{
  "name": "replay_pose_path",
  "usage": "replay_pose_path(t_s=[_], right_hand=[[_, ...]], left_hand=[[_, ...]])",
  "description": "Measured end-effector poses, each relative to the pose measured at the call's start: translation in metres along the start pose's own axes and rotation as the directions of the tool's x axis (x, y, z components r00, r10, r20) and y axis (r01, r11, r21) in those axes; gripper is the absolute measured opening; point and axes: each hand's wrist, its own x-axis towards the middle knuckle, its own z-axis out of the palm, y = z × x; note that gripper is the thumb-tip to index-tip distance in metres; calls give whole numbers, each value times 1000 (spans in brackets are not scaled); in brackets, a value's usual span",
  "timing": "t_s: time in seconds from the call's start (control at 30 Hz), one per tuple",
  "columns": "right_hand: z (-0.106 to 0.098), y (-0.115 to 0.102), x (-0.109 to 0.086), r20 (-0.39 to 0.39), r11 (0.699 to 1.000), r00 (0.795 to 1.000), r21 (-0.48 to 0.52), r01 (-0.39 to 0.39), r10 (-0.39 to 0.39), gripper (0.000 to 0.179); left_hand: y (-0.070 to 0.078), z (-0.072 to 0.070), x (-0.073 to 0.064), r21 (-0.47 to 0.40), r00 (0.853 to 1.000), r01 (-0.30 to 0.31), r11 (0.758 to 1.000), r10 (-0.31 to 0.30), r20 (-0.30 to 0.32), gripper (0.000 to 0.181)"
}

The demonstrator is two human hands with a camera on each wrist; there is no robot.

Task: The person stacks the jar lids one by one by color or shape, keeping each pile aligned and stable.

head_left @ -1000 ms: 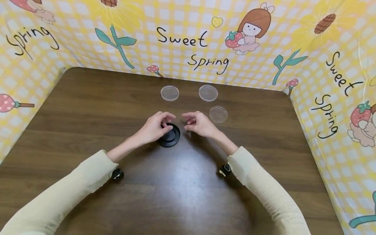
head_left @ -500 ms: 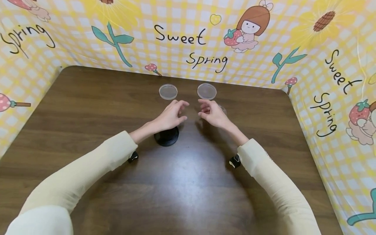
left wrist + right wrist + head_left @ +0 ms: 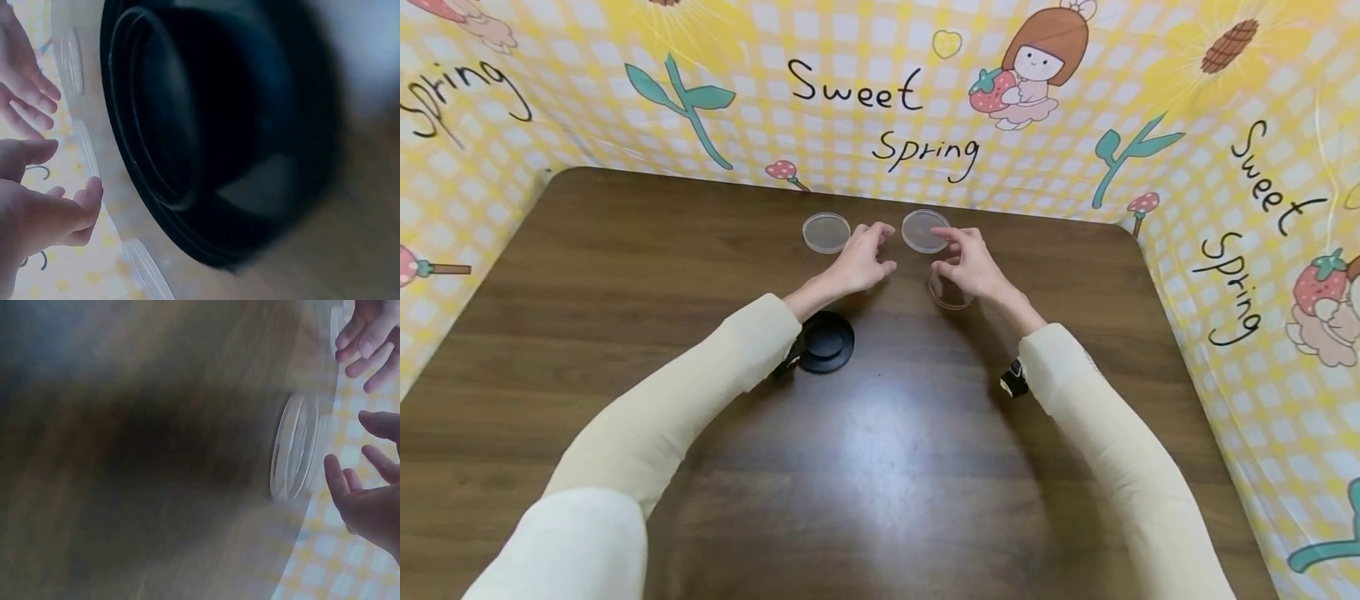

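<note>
My left hand (image 3: pixel 859 263) hovers over the table with relaxed, slightly bent fingers and nothing in them. Just left of its fingers lies a clear round petri dish (image 3: pixel 822 233). Another petri dish (image 3: pixel 919 233) is at the back, overlapped by the index finger of my right hand (image 3: pixel 973 265). Below that hand, a third petri dish (image 3: pixel 946 292) is partly covered by it; the right wrist view shows this dish (image 3: pixel 289 450) close up beside the empty right fingers. Under my left wrist sits a black round disc with a raised ring (image 3: pixel 827 342), large in the left wrist view.
The brown wooden table (image 3: pixel 880 467) is bordered at the back and both sides by a yellow checked cloth (image 3: pixel 850 150) with printed drawings. Small black wrist cameras hang under both sleeves, the left one (image 3: pixel 786 362) right beside the black disc.
Both hands have moved forward, away from the body; the left passed from over the black disc toward the back dishes, and the right came over the nearest dish. The dishes and disc stayed put.
</note>
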Motion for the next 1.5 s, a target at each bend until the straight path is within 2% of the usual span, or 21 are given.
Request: replay_pose_path(t_s=[0.2, 0.37, 0.53, 0.6, 0.77, 0.9, 1.17, 1.27, 1.37, 1.5], right_hand=[[-7, 13, 16, -21, 1000, 1000, -9, -15, 15, 57], [-11, 21, 22, 8, 999, 999, -11, -52, 52, 60], [-12, 29, 27, 21, 997, 997, 36, -69, 69, 65], [-12, 30, 29, 28, 995, 997, 58, -77, 75, 67], [-13, 32, 35, 39, 995, 995, 30, -98, 97, 69], [-14, 33, 41, 46, 993, 992, 20, -117, 116, 71], [-12, 32, 50, 46, 994, 993, 23, -107, 106, 74], [-10, 32, 52, 37, 995, 994, -15, -102, 102, 75], [-8, 32, 53, 28, 991, 995, -93, -97, 100, 76], [-9, 30, 56, 26, 979, 993, -170, -110, 116, 77]], left_hand=[[5, 4, 16, -7, 996, 83, 996, -83, 39, 58], [7, 8, 27, -20, 989, 147, 989, -146, 26, 60], [9, 14, 39, -35, 977, 214, 976, -213, 9, 66], [10, 17, 44, -40, 976, 219, 975, -219, -1, 68], [9, 22, 55, -47, 972, 233, 971, -234, -22, 72], [6, 24, 60, -45, 969, 244, 969, -245, -33, 75], [4, 28, 69, -31, 964, 257, 966, -258, -65, 76], [6, 32, 73, -26, 969, 241, 970, -243, -55, 77], [7, 36, 75, -3, 972, 232, 973, -232, -39, 77], [7, 36, 77, 24, 974, 227, 974, -226, -31, 78]])
